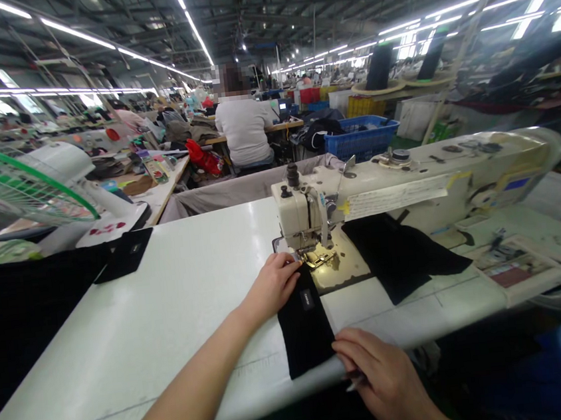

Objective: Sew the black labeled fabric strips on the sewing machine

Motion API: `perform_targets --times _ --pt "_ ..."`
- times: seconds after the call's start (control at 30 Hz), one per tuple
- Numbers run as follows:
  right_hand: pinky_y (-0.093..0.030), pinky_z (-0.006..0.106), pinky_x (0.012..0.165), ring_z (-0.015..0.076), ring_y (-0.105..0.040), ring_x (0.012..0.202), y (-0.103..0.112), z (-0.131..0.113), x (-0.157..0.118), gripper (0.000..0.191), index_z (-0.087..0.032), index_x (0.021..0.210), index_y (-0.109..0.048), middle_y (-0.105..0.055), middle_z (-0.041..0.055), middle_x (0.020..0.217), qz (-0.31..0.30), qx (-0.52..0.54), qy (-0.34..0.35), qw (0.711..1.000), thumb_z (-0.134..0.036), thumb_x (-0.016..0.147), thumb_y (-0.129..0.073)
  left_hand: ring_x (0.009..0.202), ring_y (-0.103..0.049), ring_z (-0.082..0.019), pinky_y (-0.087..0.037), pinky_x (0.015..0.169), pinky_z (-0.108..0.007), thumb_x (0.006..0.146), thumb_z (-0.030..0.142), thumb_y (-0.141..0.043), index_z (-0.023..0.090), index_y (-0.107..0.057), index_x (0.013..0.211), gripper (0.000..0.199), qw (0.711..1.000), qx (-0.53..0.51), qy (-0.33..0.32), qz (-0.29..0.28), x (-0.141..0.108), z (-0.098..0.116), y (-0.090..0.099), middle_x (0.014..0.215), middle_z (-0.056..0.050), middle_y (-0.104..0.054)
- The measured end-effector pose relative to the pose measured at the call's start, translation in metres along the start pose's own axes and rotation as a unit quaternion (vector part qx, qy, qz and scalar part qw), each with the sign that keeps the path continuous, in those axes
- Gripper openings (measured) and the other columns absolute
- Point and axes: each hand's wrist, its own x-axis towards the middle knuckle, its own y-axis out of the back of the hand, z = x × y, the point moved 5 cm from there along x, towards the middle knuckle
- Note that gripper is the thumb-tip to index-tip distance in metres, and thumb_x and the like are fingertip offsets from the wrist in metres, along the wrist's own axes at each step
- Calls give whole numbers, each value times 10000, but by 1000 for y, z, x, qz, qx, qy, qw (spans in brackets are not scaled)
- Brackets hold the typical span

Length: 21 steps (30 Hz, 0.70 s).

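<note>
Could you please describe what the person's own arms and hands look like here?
The left hand and right hand are both ungloved. The left forearm is bare up to the picture's edge, with no sleeve in view. No watch or bracelet shows on either wrist.

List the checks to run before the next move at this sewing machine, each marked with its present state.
1. Left hand on the black strip: ok, at its far end.
2. Right hand at the strip: ok, fingers at its near right corner.
3. Label facing up: ok.
4. Left fingertips well clear of the machine head: not ok, close beneath it.
5. Other black piece apart from the strip: ok, lying to its right.
6. Needle up or down: cannot tell, too small.
</note>
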Motion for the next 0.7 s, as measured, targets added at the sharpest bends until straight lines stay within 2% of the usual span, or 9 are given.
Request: perform_targets --times 0.23,0.7 --pt "-406 233 855 133 -504 983 -2 1 0 364 -154 1211 -522 -516 44 1145 13 3 9 1000 -14 924 -349 1004 -469 -271 -461 903 -426 966 63 -559 123 -597 1208 253 1000 1 -5 4 0 -3 -1 1118 -107 -517" --pt "-347 267 792 144 -490 972 -5 5 2 372 -175 1137 -544 -523 6 1150 -30 -8 -32 999 -6 856 -367 1002 -480 -278 -483 916 -452 964 77 -566 113 -596 1209 249 1000 26 -17 -4 4 -7 -1 1120 -114 -504"
